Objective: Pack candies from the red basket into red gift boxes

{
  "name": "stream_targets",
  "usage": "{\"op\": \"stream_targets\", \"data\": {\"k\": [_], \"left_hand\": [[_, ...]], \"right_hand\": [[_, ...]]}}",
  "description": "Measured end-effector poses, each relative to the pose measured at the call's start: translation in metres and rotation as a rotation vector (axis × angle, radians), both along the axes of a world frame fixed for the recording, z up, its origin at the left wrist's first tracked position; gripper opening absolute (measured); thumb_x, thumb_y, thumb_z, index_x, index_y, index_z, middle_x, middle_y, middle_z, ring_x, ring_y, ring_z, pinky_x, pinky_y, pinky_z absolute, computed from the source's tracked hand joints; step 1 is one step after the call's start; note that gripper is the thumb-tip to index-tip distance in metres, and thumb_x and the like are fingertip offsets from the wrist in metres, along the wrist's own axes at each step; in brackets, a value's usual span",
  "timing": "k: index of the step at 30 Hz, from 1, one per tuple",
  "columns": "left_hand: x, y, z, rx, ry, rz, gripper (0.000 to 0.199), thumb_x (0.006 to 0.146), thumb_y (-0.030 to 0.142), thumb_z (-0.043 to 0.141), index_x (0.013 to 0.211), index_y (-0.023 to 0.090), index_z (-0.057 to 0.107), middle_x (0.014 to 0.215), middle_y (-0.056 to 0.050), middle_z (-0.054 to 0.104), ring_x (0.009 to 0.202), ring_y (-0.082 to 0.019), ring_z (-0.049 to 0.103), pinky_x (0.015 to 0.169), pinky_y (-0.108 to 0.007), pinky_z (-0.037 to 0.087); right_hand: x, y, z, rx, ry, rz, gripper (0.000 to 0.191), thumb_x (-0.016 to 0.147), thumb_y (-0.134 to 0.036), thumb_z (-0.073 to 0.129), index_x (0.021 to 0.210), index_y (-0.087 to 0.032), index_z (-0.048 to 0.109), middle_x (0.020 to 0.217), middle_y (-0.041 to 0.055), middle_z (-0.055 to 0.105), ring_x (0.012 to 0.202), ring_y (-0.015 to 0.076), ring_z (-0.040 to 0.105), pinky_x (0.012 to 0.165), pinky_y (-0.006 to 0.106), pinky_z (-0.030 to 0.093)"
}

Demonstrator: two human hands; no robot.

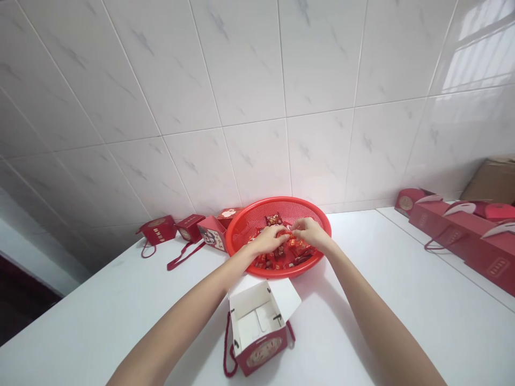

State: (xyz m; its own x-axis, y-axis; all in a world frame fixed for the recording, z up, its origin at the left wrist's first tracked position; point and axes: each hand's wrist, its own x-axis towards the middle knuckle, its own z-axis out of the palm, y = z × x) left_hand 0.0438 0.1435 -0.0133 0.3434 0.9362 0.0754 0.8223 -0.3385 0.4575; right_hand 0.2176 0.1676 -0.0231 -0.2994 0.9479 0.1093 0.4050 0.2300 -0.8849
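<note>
Both hands reach into a red plastic basket [277, 200] that holds many red-wrapped candies [274, 219]. My left hand [270, 239] is over the candies with its fingers bent and close together; whatever is at its fingertips is too small to make out. My right hand [310, 234] faces it from the other side, fingertips pinched near a shiny red wrapper. In front of the basket stands an open red gift box [263, 351], white inside, its lid flap raised and its rope handles hanging at the sides. Nothing shows inside the box.
Several small red boxes [159, 230] with ribbon handles stand left of the basket by the tiled wall [257, 155]. Red gift bags [450, 230] line the right side of the white table [378, 268]. Behind them is a brown cardboard box [491, 179].
</note>
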Motion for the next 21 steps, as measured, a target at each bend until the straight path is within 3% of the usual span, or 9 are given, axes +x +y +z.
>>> {"op": "stream_targets", "data": {"k": [6, 9, 12, 15, 21], "left_hand": [[-0.006, -0.002, -0.005, -0.086, 0.013, 0.000, 0.037, 0.088, 0.049, 0.057, 0.097, 0.016, 0.070, 0.087, -0.005, 0.073, 0.077, -0.022, 0.065, 0.067, -0.029, 0.048], [-0.007, -0.005, -0.006, -0.271, 0.065, -0.088, 0.040, 0.076, 0.054, 0.070, 0.095, 0.019, 0.072, 0.081, -0.002, 0.072, 0.071, -0.020, 0.065, 0.060, -0.027, 0.046], [-0.006, -0.008, -0.005, -0.364, 0.169, -0.178, 0.038, 0.070, 0.043, 0.074, 0.103, 0.024, 0.073, 0.090, -0.002, 0.073, 0.078, -0.021, 0.066, 0.061, -0.025, 0.046], [-0.004, -0.009, -0.006, -0.250, 0.290, -0.225, 0.040, 0.066, 0.034, 0.073, 0.105, 0.024, 0.073, 0.109, -0.005, 0.069, 0.093, -0.025, 0.065, 0.074, -0.028, 0.050], [-0.001, -0.012, -0.008, -0.212, 0.488, -0.121, 0.058, 0.063, 0.029, 0.074, 0.119, 0.021, 0.067, 0.120, -0.014, 0.062, 0.099, -0.034, 0.065, 0.079, -0.036, 0.053]], "right_hand": [[-0.001, -0.001, 0.001, 0.034, -0.013, -0.029, 0.011, 0.074, -0.008, 0.061, 0.066, -0.016, 0.065, 0.062, 0.0007, 0.062, 0.059, 0.0128, 0.057, 0.053, 0.021, 0.040], [-0.001, -0.001, 0.001, 0.041, -0.005, -0.059, 0.010, 0.074, -0.010, 0.060, 0.067, -0.017, 0.064, 0.065, 0.0019, 0.065, 0.061, 0.0142, 0.059, 0.053, 0.022, 0.041], [-0.001, 0.000, 0.000, 0.051, -0.003, -0.075, 0.011, 0.074, -0.011, 0.060, 0.066, -0.018, 0.062, 0.067, 0.0020, 0.066, 0.065, 0.0150, 0.060, 0.055, 0.022, 0.042], [-0.002, 0.001, 0.000, 0.063, -0.007, -0.081, 0.012, 0.075, -0.011, 0.059, 0.064, -0.018, 0.061, 0.068, 0.0015, 0.066, 0.067, 0.0147, 0.061, 0.057, 0.022, 0.042], [-0.002, 0.000, -0.001, 0.081, -0.035, -0.073, 0.012, 0.075, -0.011, 0.061, 0.064, -0.017, 0.062, 0.069, 0.0019, 0.067, 0.071, 0.0160, 0.062, 0.062, 0.023, 0.043]]}}
